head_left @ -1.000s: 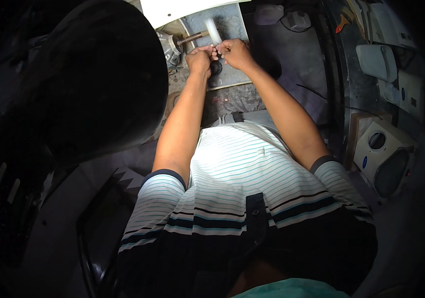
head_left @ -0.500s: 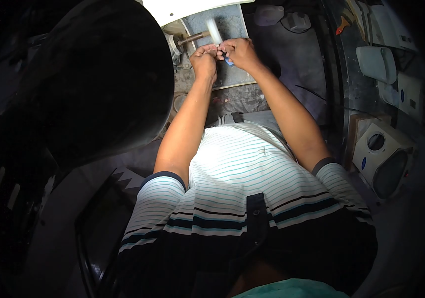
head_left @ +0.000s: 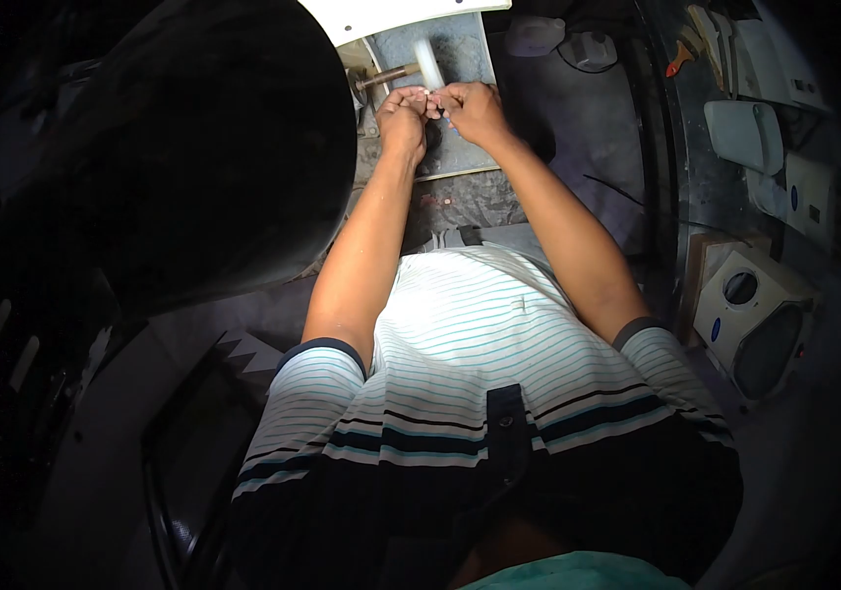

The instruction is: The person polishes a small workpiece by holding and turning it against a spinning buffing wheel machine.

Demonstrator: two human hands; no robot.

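A white polishing wheel (head_left: 428, 64) sits on the end of a brownish shaft (head_left: 393, 76) that comes in from the left. Just below the wheel's lower edge, my left hand (head_left: 403, 120) and my right hand (head_left: 477, 113) meet with fingertips pinched together. Between them is a small pale piece (head_left: 428, 92), mostly covered by the fingers and too small to name. Whether it touches the wheel I cannot tell. Under both hands lies a grey, dusty tray (head_left: 475, 157) with a raised light rim.
A bright white lamp panel (head_left: 401, 15) hangs over the far end. A big dark round shape (head_left: 194, 147) blocks the left side. On the right stand a cream speaker-like box (head_left: 750, 320), a pale plastic container (head_left: 743, 133) and an orange-handled brush (head_left: 678, 59).
The view has shifted slightly. My hands stay below the wheel, with small finger movements; a blue patch under my right hand is now mostly hidden.
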